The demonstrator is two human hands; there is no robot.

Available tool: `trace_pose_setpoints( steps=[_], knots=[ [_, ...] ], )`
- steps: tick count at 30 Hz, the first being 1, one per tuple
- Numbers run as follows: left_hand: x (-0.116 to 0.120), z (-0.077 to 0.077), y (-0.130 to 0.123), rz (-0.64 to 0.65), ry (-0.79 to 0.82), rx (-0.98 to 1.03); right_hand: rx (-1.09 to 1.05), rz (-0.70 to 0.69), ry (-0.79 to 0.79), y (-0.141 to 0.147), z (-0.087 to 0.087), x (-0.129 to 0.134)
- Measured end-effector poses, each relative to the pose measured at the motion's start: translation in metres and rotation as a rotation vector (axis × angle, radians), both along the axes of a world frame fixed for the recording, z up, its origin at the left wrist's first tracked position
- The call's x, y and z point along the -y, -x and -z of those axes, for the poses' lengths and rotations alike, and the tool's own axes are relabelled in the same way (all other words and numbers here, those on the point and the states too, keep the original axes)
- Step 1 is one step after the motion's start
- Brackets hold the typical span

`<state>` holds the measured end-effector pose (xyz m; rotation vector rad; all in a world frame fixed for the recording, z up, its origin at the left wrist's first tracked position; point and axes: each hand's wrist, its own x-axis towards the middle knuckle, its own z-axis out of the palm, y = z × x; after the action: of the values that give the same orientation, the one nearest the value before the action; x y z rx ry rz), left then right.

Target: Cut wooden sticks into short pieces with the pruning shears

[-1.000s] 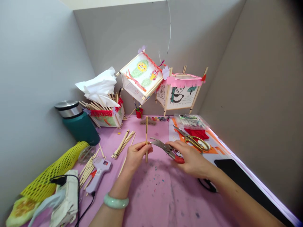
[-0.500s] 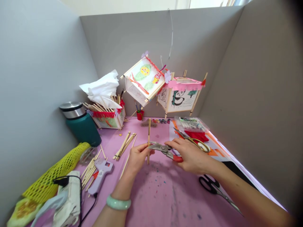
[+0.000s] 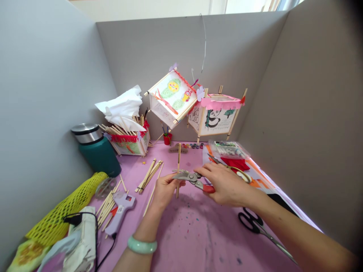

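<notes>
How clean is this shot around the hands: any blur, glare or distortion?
Head view: the left hand, right hand and red-handled shears look fairly sharp, without obvious motion blur; the wide lens skews the grey partition wall toward the edges; the window strip at top is blown out; the top-right corner darkens.

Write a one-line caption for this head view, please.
Left hand holds an upright wooden stick; right hand holds red-handled shears at it.

Left hand (image 3: 167, 190) grips an upright wooden stick (image 3: 178, 158) (skewer-thin); right hand (image 3: 224, 185) holds red-handled snips (image 3: 193, 178) just beside it.
</notes>
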<state>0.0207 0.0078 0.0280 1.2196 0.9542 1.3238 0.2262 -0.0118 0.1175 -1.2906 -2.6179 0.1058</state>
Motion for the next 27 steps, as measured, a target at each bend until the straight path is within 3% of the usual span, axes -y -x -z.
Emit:
trace_pose_setpoints(
  steps=[27],
  knots=[
    [0.0006, 0.0, -0.0001, 0.032, -0.038, 0.003, 0.023, -0.003, -0.016, 0.005, 0.0008, 0.0008]
  ],
)
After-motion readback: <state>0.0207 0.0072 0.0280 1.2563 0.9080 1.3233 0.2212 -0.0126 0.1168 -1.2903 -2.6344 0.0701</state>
